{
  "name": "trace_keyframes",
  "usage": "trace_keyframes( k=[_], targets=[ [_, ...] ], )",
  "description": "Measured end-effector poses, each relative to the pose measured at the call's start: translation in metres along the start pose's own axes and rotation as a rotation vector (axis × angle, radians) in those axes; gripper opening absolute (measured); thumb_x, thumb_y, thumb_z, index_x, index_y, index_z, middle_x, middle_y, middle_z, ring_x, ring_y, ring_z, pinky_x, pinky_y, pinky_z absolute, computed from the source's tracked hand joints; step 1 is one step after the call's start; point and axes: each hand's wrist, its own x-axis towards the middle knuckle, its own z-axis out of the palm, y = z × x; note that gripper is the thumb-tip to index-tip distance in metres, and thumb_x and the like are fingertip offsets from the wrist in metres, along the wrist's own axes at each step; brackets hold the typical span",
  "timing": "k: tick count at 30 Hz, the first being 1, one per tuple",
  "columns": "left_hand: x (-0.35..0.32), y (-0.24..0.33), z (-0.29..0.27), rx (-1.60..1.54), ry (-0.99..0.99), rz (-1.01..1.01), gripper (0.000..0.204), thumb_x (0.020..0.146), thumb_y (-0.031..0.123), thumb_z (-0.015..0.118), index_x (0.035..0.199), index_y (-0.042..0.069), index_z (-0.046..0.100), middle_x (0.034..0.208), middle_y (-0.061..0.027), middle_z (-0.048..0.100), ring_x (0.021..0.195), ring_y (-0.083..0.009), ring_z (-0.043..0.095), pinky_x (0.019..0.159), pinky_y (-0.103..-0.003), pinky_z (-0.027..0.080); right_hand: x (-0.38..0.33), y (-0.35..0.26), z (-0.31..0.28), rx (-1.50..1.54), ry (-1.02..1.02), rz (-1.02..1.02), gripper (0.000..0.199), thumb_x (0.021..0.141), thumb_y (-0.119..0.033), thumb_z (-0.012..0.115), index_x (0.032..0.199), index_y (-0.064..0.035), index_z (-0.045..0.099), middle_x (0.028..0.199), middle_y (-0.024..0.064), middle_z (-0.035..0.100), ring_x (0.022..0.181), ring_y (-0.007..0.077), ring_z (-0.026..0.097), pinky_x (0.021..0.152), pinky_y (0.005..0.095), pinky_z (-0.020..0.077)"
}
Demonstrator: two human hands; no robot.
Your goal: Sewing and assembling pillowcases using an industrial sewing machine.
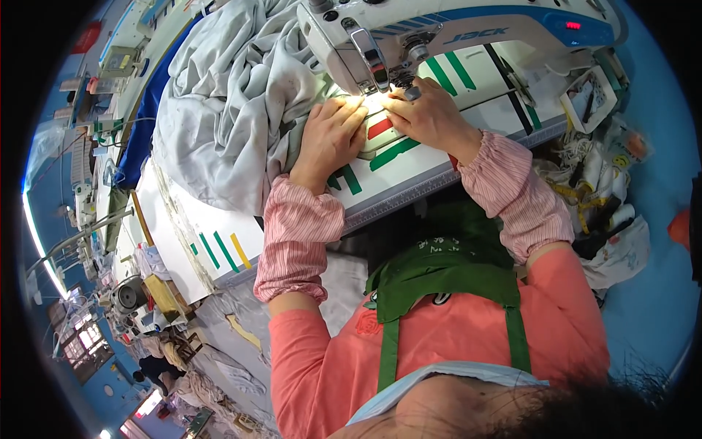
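A white and blue sewing machine [453, 29] stands ahead of me, its lamp glaring over the needle area. My left hand [333, 135] lies with fingers stretched toward the needle, on the edge of a pale grey cloth [227, 110]. That cloth is heaped in loose folds left of the machine head. Close to the presser foot, my right hand [428, 117] has its thumb and fingers drawn together. Glare and the fingers hide what it holds, if anything. Both hands rest on the white machine table [475, 121], with a small gap between them at the needle.
Green and red tape strips [395, 154] mark the table, and a ruler strip [409, 194] runs along its front edge. At right are a white box [589, 102] of small tools and several thread spools [621, 216]. More workbenches and machines stand to the left.
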Motion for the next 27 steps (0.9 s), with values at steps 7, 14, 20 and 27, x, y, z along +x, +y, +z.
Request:
trace_keyframes(
  k=[7,14,20,27],
  targets=[
    [0.004,-0.011,0.001,0.043,0.006,0.015,0.026,0.075,0.014,0.068,0.1,0.005,0.07,0.104,-0.0069,0.069,0.096,-0.0232,0.06,0.081,-0.036,0.046,0.003,-0.003,-0.007,-0.015,-0.021,0.036,0.026,0.079,-0.023,0.07,0.104,-0.0153,0.072,0.092,0.0178,0.061,0.087,0.0314,0.059,0.081,0.0391,0.0496],
    [0.009,-0.024,0.002,0.074,-0.015,-0.035,0.017,0.076,0.019,0.066,0.09,0.008,0.067,0.095,-0.0034,0.067,0.1,-0.0211,0.058,0.083,-0.036,0.046,0.005,-0.003,-0.005,-0.081,0.01,0.063,0.017,0.077,-0.027,0.072,0.077,-0.0096,0.074,0.094,0.0085,0.065,0.101,0.0226,0.055,0.084,0.0358,0.0462],
    [0.01,-0.026,0.002,0.083,-0.023,-0.041,0.016,0.076,0.02,0.066,0.087,0.008,0.066,0.093,-0.0035,0.066,0.1,-0.0209,0.058,0.083,-0.036,0.046,0.007,0.007,0.002,0.11,0.115,0.111,0.012,0.075,-0.012,0.072,0.083,-0.0048,0.066,0.092,0.0063,0.064,0.094,0.0229,0.058,0.08,0.0344,0.0495],
    [0.01,-0.025,0.001,0.07,-0.018,-0.034,0.017,0.076,0.019,0.066,0.089,0.008,0.067,0.095,-0.0033,0.067,0.1,-0.0207,0.059,0.081,-0.036,0.045,0.012,0.012,0.009,0.257,0.209,0.259,0.016,0.076,-0.004,0.072,0.091,-0.006,0.066,0.08,0.0089,0.064,0.074,0.0281,0.062,0.063,0.0363,0.0494]
  ],
)
